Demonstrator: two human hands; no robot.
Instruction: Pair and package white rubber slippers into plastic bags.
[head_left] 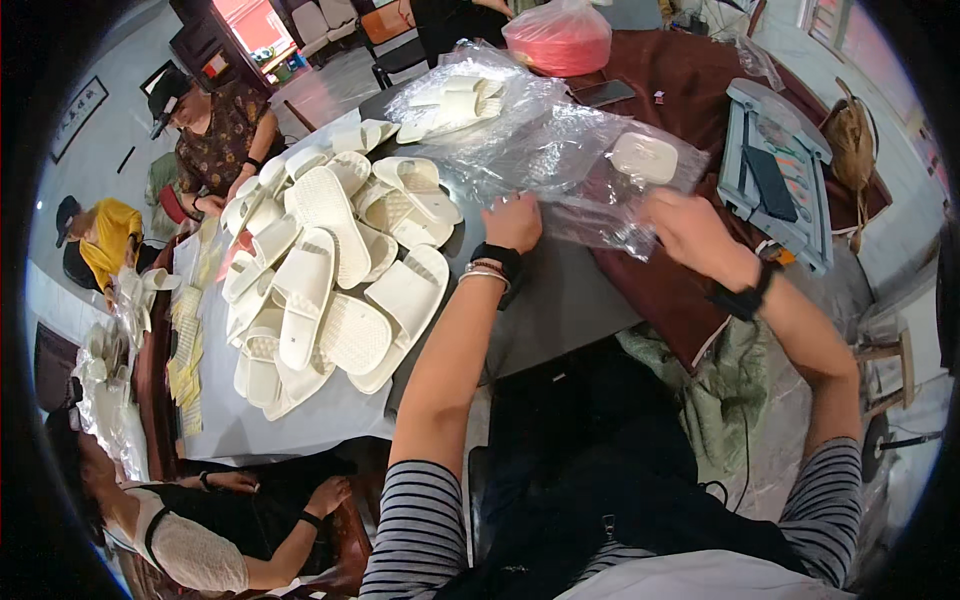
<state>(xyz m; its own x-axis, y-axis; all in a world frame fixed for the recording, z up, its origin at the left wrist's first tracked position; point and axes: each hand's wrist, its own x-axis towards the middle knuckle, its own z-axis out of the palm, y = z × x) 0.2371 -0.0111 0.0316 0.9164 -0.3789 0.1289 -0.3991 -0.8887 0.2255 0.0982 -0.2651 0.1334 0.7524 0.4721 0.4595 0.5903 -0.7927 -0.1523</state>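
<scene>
left hand [514, 222] is curled shut on the near edge of that clear plastic [560, 150]. right hand [692, 232] is curled by its right end, too blurry to tell if it's gripping. plastic's on the table [570, 290], beside a messy pile of white slippers [335, 225].

Bare hands at the centre: two, one left hand [513, 222] and one right hand [695, 237]. White slippers [308, 300], centre left: more than ten; from where I stand, overlap prevents an exact count. Co-workers [225, 130] along the left side: three. Dark caps [167, 92], upper left: two. Red bundle [560, 48], top: one. White rounded piece [645, 158], right of centre: one. Grey tray [737, 150], upper right: one. Framed wall sign [80, 110], upper left: one.
</scene>
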